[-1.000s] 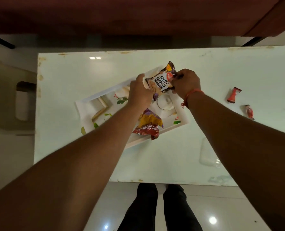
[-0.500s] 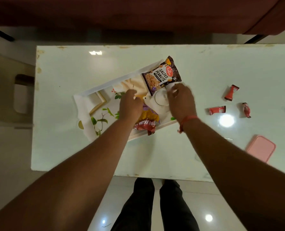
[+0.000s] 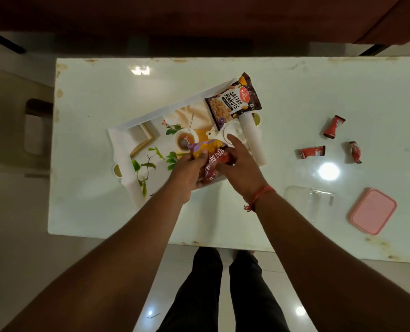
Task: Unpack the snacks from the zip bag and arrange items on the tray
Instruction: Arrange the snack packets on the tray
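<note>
Holding the red-and-purple snack packet at the near edge of the tray, we note both hands on it: left hand curled round its left side, right hand pinching its right end with the forefinger stretched out. The salted peanuts packet already lies at the tray's far right corner, overhanging the rim. Advice for this step: lay the packet flat beside the peanuts, label up, inside the rim. Three red candies wait on the table; the clear zip bag lies beside a pink lid.
</note>
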`<control>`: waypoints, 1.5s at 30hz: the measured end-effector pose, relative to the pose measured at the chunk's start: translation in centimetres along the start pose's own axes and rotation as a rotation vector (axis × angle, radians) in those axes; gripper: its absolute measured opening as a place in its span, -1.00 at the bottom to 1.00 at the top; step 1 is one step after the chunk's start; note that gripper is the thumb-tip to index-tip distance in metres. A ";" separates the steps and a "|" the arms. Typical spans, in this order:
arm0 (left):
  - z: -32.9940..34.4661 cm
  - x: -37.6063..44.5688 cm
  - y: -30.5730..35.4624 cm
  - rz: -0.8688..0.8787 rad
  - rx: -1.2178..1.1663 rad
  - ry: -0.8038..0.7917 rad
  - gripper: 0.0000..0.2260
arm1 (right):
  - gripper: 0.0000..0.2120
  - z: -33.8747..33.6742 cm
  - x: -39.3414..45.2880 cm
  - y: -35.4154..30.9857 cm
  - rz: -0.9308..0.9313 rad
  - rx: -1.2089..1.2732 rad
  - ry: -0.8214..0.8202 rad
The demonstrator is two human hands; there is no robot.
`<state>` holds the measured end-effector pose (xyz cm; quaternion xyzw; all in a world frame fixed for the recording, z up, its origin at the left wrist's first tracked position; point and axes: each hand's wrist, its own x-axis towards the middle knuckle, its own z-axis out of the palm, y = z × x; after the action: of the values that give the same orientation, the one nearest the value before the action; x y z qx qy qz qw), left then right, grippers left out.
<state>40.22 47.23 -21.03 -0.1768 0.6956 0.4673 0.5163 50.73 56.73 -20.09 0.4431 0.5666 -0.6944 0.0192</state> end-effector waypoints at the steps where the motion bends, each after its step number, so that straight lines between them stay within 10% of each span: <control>1: 0.0 -0.2 -0.1 0.003 -0.065 -0.015 -0.71 | -0.29 -0.1 -0.2 -0.1 0.005 0.052 0.020; 7: 1.7 -1.4 -1.4 0.064 -0.332 -0.105 -0.71 | -0.78 -0.3 -0.9 -0.4 0.000 0.095 0.300; 13: -0.1 -1.0 -2.3 -0.019 -0.476 -0.093 -0.57 | -0.74 -2.0 -0.7 -0.6 -0.073 0.092 0.201; 28: 0.4 0.0 -0.3 0.143 0.147 -0.257 -0.84 | -0.78 -5.2 0.8 -1.7 -0.017 -0.027 0.106; 37: 3.1 0.6 -0.2 0.312 0.248 0.180 -0.81 | -0.72 -4.4 0.5 -1.7 0.002 0.143 0.318; 45: 2.9 0.9 -0.2 0.623 0.436 0.176 -0.87 | -0.82 -6.9 1.6 -2.9 -0.009 0.004 0.159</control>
<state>41.58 49.73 -22.05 0.1172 0.8405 0.4260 0.3135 52.30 64.07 -18.68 0.4944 0.5669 -0.6582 -0.0300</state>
